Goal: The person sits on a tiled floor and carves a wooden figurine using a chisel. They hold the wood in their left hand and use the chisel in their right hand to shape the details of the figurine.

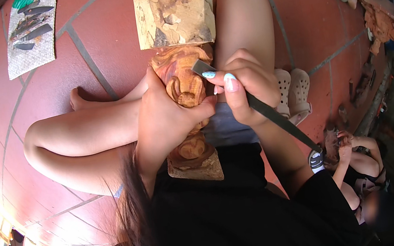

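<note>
A reddish-brown wood carving [184, 84] with curled relief rests in my lap. Its far end is a pale, rough block [175, 10], and a square base [196, 168] lies against my black shirt. My left hand [170, 109] wraps round the carving's narrow middle, thumb on the right side. In my right hand [247, 83] is a long flat metal chisel [279, 116], gripped near its blade between thumb and fingers. The blade's broad end touches or hovers just over the carved surface; I cannot tell which. Its shaft slants down to the right.
On the red tiled floor at upper left, a white mat [35, 50] carries several dark blades. Beige clogs [293, 92] stand right of my knee. Other people sit at upper right, near a brown carving [380, 21], and at lower right [361, 165]. Long hair hangs beside my left arm.
</note>
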`<state>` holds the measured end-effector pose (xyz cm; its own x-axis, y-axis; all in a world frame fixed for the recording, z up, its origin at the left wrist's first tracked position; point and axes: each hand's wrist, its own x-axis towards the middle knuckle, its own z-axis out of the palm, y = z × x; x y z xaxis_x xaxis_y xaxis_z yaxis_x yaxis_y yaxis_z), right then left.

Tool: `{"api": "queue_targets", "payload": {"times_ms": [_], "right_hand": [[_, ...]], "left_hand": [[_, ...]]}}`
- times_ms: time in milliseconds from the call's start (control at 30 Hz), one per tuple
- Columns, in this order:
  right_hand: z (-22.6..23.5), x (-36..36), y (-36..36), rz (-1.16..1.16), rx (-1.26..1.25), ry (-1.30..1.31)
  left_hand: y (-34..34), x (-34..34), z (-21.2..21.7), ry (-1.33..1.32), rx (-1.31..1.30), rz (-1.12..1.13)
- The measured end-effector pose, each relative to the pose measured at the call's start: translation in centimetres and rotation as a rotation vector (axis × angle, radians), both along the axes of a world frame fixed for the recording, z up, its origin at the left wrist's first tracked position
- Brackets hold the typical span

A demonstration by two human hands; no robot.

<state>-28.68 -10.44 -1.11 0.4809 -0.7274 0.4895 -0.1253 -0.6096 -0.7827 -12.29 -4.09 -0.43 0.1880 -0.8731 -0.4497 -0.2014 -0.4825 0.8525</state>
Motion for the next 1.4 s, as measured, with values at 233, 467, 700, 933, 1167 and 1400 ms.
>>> {"api": "queue_targets", "payload": {"times_ms": [233,467,700,933,1167,1400], "right_hand": [[0.2,0.9,-0.9,0.047,0.039,-0.045],[1.0,0.3,-0.1,-0.009,0.223,-0.039],[0.6,0.2,0.2,-0.010,0.306,-0.029],[0.3,0.9,-0.1,0.028,0.262,-0.076],[0.9,0.0,-0.1,0.007,0.309,-0.063],[0.5,0.6,-0.2,-0.038,0.277,-0.111]], "left_hand": [[0.0,0.2,-0.2,0.091,-0.030,0.053],[0.2,0.1,-1.0,0.152,-0.041,0.054],[0.3,0.4,-0.8,0.101,-0.018,0.033],[0.1,0.2,-0.5,0.058,-0.051,0.020],[0.0,0.1,-0.3,0.001,0.002,-0.002],[-0.1,-0.1,0.3,-0.084,0.025,-0.047]]}}
